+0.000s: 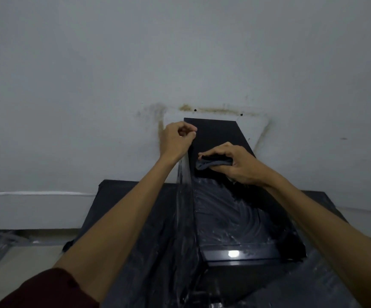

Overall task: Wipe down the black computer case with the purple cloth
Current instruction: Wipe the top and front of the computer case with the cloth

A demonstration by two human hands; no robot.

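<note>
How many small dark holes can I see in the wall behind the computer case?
2. One hole is above the far left corner of the computer case; the other hole is above its far right corner. More may be hidden behind the case.

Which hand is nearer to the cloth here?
Right. The right hand grips the bunched cloth on top of the computer case; the left hand is curled at the case's far-left edge, apart from it.
</note>
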